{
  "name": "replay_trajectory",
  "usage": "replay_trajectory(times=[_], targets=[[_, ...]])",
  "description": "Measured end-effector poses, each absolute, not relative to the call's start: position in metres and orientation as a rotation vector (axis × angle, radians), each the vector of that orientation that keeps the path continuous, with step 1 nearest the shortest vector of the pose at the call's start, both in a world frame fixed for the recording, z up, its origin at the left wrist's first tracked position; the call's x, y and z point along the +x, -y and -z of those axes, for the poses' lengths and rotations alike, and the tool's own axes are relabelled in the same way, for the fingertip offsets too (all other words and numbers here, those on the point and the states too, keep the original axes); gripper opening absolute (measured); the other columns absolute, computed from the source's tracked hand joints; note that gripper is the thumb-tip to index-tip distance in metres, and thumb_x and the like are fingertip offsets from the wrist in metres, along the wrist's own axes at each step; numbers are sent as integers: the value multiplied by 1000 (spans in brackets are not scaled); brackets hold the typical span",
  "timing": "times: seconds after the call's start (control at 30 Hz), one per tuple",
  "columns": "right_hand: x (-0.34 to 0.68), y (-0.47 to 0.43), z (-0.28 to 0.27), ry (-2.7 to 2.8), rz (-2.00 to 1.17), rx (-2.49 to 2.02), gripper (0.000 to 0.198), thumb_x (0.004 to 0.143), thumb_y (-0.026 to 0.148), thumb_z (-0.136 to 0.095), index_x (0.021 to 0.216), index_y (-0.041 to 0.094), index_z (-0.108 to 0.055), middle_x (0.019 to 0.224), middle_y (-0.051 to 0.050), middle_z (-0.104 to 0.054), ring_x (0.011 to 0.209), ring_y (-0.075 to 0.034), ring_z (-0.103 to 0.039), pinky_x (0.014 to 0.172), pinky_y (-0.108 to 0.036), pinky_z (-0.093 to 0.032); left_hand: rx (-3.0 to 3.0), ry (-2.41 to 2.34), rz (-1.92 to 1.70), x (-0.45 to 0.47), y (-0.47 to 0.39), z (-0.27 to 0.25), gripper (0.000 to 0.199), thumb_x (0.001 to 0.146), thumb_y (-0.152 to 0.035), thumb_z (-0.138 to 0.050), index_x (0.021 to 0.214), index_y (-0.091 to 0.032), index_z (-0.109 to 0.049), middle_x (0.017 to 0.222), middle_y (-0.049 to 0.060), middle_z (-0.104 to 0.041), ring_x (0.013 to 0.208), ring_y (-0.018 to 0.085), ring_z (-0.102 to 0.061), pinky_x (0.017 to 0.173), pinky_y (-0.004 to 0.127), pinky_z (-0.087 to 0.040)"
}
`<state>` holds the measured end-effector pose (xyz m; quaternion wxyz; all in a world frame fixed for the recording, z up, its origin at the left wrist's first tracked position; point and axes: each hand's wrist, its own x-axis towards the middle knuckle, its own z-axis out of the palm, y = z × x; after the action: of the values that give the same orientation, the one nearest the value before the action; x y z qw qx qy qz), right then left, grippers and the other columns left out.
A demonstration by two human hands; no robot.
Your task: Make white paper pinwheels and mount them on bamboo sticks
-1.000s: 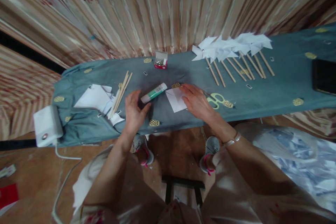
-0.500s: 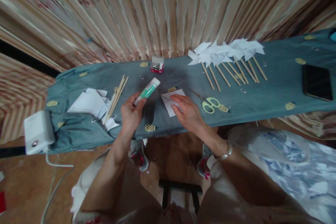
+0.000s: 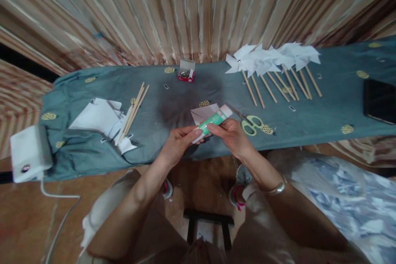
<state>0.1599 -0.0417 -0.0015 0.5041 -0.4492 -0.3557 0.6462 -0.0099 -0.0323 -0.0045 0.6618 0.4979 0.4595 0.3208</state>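
Note:
A green and white glue stick [image 3: 213,123] is held between both hands over the near part of the table. My left hand [image 3: 181,143] grips its lower left end, thumb on top. My right hand [image 3: 234,135] has its fingers closed around the glue stick nearer the upper right end. Under the tube lies a creased white paper square [image 3: 202,113], partly covered by the tube and my hands. Just right of my right hand rest scissors [image 3: 252,125] with light green handles.
White paper pinwheels [image 3: 272,58] on wooden sticks lie at the back right, with a black phone [image 3: 380,101] beyond. A small red box [image 3: 186,75] of metal pins stands at the back. Leftward are loose sticks [image 3: 135,111], paper pieces [image 3: 95,117] and a white device [image 3: 31,152].
My left hand has carried the glue stick rightward to above the paper square. My right hand has lifted from the paper and taken hold of the glue stick too.

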Motion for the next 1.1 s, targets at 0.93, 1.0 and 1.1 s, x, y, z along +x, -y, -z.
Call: replay_trajectory(times=[0.93,1.0,1.1], targets=[[210,16,23,854,-1345,-1290,27,79,50,-71,86,25,-66,78,1,-69,65,-13,-62,65,-29,-56,2648,-1416,-817,-25,-2,24,30,97,-26,-49,125,-23,-58,141,12,-58,142,30,-41,119,61,-25],[207,16,21,926,-1227,-1341,28,77,48,-73,88,24,-65,77,2,-67,64,-12,-60,62,-28,-53,2716,-1190,-811,-15,9,25,28,98,-24,-48,125,-23,-58,138,9,-61,141,27,-43,121,58,-24],[199,16,17,1051,-1062,-1406,28,79,48,-71,87,24,-63,77,2,-66,67,-13,-60,63,-27,-51,2697,-1089,-679,-2,24,29,33,99,-38,-50,128,-24,-58,143,11,-57,144,28,-39,120,58,-25]])
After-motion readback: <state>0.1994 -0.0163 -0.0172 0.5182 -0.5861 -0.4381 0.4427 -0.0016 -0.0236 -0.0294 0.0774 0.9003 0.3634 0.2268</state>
